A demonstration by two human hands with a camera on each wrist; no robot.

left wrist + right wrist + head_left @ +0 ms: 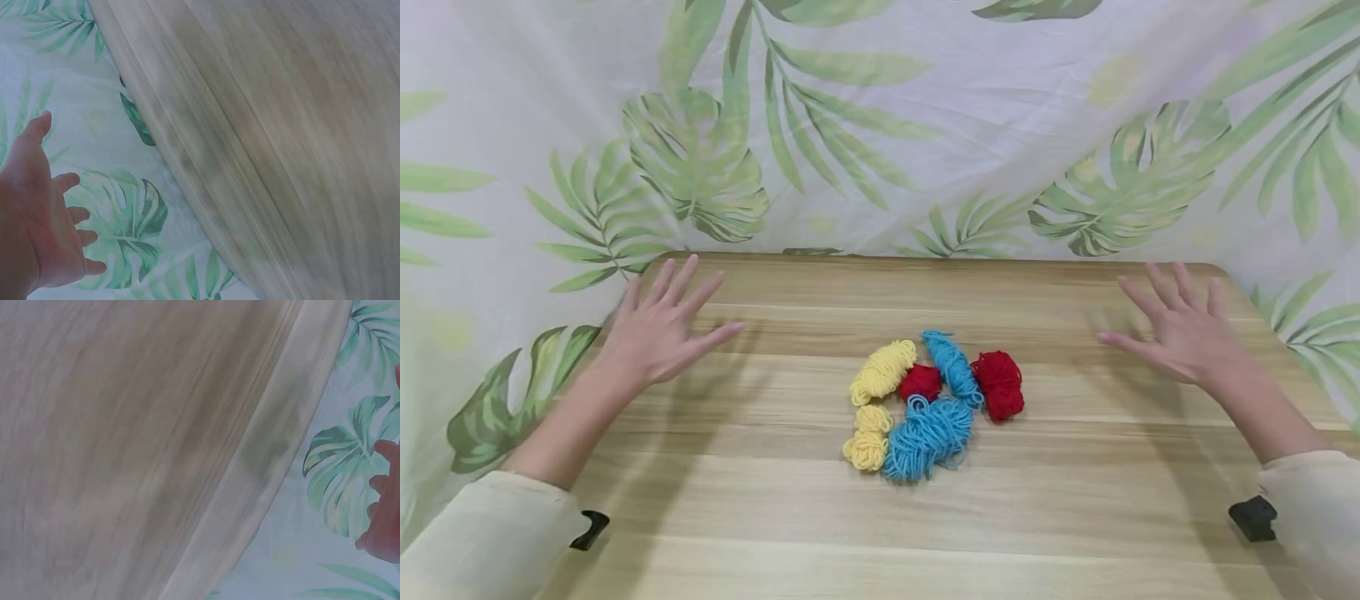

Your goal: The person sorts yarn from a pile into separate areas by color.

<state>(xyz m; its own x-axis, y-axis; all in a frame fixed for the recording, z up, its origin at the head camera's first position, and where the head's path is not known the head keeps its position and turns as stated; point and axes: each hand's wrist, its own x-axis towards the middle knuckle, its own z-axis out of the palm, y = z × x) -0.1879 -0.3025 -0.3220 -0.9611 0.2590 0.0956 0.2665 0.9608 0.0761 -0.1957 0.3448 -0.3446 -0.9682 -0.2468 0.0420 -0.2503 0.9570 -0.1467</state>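
Note:
Several small bundles of yarn lie in a cluster near the middle of the table. Two are yellow, a longer yellow bundle (883,372) and a smaller yellow bundle (868,437) nearer the front. A large blue bundle (928,437) lies beside it, with a slimmer blue bundle (952,367) behind. One red bundle (920,382) sits among them, and another red bundle (999,385) forms the right end. My left hand (658,329), fingers spread, is held above the table's left side. Over the right side, my right hand (1183,329) is spread likewise. Both hands hold nothing, well apart from the yarn.
The wooden table (760,508) has rounded far corners. Behind and beside it hangs a pale leaf-print cloth (865,125). A black wrist device (591,530) shows at the left sleeve, another black device (1253,518) at the right sleeve.

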